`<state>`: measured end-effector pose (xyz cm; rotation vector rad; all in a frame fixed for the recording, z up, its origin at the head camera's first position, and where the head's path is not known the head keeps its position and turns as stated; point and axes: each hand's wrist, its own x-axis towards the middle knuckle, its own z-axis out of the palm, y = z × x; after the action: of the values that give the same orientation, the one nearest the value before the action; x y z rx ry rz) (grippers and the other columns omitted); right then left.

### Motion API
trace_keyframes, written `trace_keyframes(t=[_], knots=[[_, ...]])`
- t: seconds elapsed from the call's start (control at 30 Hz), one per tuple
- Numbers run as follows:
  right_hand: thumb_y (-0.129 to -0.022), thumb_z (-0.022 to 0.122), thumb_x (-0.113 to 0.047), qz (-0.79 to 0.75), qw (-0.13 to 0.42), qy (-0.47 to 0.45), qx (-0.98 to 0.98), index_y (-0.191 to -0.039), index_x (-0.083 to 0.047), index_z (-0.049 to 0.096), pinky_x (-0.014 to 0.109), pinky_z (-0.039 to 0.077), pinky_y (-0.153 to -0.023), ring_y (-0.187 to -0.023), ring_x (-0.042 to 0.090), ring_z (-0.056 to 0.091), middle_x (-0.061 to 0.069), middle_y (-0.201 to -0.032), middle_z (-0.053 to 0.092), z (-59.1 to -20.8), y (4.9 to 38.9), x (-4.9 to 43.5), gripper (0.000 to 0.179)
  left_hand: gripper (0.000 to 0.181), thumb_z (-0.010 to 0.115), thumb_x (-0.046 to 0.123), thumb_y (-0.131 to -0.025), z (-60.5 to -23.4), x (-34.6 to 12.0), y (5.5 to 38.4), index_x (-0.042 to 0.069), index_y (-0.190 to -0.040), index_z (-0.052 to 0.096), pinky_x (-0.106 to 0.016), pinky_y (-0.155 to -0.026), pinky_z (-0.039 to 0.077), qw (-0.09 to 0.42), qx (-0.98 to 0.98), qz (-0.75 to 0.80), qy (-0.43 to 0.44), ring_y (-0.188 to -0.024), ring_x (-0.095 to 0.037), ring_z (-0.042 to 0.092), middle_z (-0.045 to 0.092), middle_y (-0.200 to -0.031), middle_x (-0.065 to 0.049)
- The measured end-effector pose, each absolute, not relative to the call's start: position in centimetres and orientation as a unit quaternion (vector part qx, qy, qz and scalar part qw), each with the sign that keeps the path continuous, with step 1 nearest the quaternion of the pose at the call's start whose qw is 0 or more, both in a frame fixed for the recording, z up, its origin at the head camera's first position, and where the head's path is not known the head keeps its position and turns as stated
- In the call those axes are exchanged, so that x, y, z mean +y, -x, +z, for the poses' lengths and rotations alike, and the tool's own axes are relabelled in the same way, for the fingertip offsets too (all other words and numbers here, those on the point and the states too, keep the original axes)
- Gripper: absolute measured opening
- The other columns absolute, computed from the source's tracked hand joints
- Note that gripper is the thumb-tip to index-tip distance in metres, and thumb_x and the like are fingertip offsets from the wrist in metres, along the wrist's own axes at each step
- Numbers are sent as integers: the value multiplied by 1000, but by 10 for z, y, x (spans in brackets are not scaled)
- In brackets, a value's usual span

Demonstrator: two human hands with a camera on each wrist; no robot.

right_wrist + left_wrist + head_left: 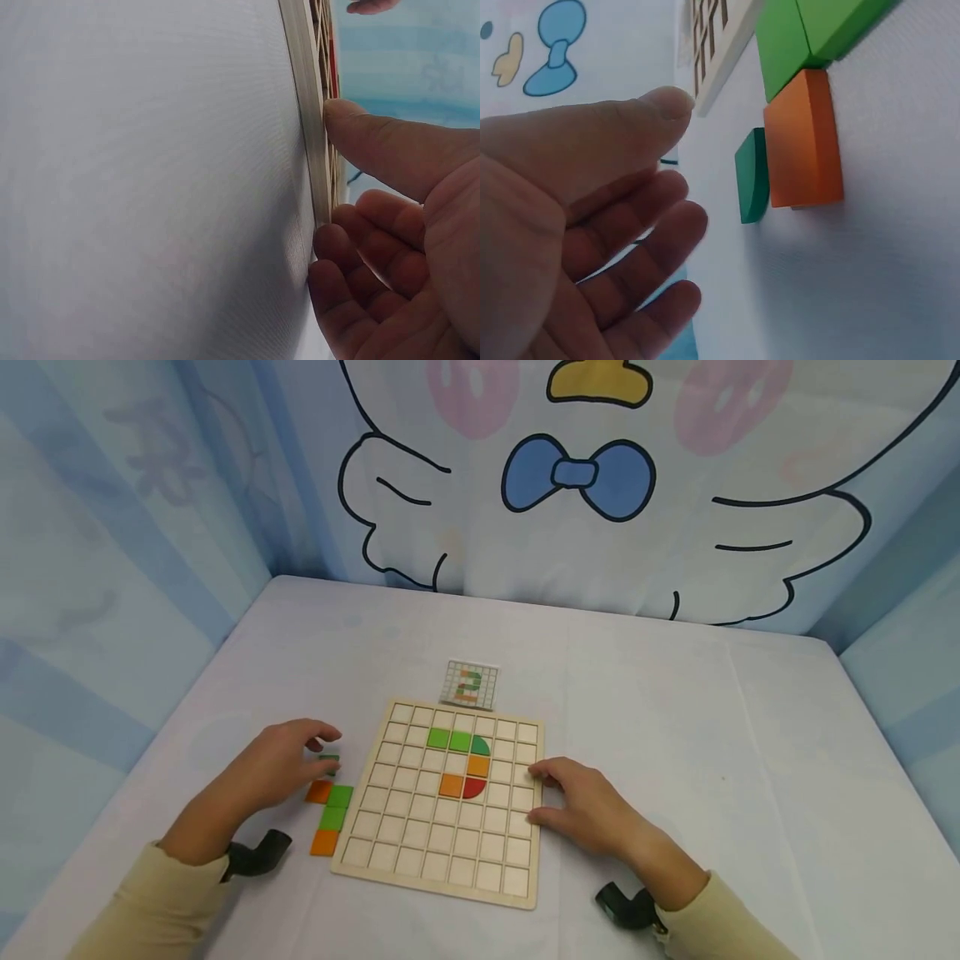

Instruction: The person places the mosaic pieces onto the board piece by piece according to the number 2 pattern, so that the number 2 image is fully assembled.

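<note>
A square wooden grid board (435, 887) lies on the table, with green, orange, dark green and red tiles set in some of its cells. My right hand (581, 802) rests at the board's right edge, thumb and fingertips touching the frame, the fingers loosely bent. Left of the board, my left hand (273, 768) hovers with relaxed fingers and holds nothing. Beneath and beside it lie a dark green curved tile (751, 176), partly hidden in the head view, an orange tile (802, 142), two light green tiles (333, 817) and another orange tile (324, 842).
A small pattern card (469, 685) showing a coloured figure on a grid lies just beyond the board's far edge. White cloth (712, 760) covers the table. Printed curtains (577, 543) hang behind and at both sides. Dark wrist-worn devices (258, 853) sit by both sleeves.
</note>
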<state>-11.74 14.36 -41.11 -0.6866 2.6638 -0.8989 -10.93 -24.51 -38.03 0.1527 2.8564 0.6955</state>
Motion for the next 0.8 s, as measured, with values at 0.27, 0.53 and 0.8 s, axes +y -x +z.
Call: trace_keyframes(t=[0.27, 0.53, 0.8], knots=[[-85, 81, -17, -309, 123, 234, 914, -129, -2, 60, 45, 48, -96, -109, 22, 61, 7, -124, 62, -411, 117, 144, 51, 40, 77, 21, -89, -383, -248, 109, -3, -119, 66, -46, -76, 56, 131, 965, 227, -19, -95, -32, 66, 68, -110, -18], [-85, 80, -17, -310, 117, 238, 913, -129, -1, 60, 45, 48, -96, -110, 22, 61, 8, -125, 62, -413, 117, 144, 51, 40, 76, 18, -89, -390, -242, 111, -5, -119, 65, -48, -83, 53, 128, 969, 212, -20, -94, -30, 62, 67, -111, -17], [-85, 81, -17, -313, 112, 239, 912, -129, -1, 60, 45, 49, -95, -109, 22, 61, 8, -123, 63, -411, 116, 144, 51, 33, 70, 5, -91, -394, -238, 116, -4, -122, 63, -52, -89, 52, 139, 965, 223, -22, -104, -34, 60, 64, -116, -19]])
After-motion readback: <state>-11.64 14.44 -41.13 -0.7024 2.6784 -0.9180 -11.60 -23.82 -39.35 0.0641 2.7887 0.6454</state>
